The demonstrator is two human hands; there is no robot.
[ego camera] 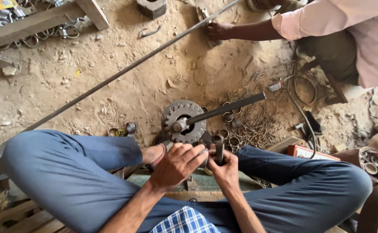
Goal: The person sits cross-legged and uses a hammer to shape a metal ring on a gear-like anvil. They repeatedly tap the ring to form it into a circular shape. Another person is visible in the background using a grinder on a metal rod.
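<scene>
Both hands meet just below the camera, between knees in blue trousers, over a small bending rig on the sandy floor. My left hand (178, 164) is curled over something I cannot make out, fingers bent and closed. My right hand (224, 169) wraps shut around a short dark metal rod (219, 151) that stands upright, just in front of a toothed gear wheel (183, 121). A long lever handle (228, 108) runs from the wheel's hub toward the right. Small metal rings (232, 141) and wire offcuts lie scattered on the floor just beside the wheel. At the floor's far edge, another person's hand (218, 31) holds a long thin bar (128, 68). By my judgement, the work is at the stage of seating a piece at the wheel; any following move calls for a firm grip on the lever.
</scene>
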